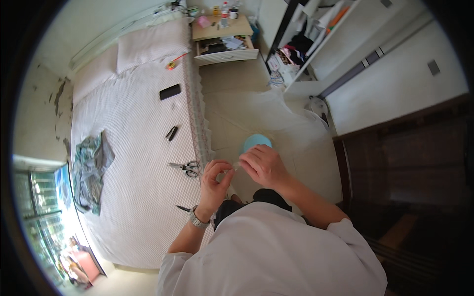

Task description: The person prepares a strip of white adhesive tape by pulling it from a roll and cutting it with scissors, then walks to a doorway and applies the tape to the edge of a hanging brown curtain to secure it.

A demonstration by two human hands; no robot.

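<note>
My left hand, with a metal watch at its wrist, is raised in front of my body, thumb and forefinger pinched. Close by on the right, my right hand has its fingers bent into a pinch as well. A small pale, see-through piece shows between the two sets of fingertips; its shape is too faint to make out. Below and beyond my right hand is a light blue round thing, partly covered by that hand. Scissors with grey handles lie on the bed just left of my left hand.
On the bed lie a black stapler, a phone, a tape measure, a dark pen-like item and crumpled cloth. A nightstand has its drawer pulled out. Clear plastic sheeting covers floor near the wardrobe.
</note>
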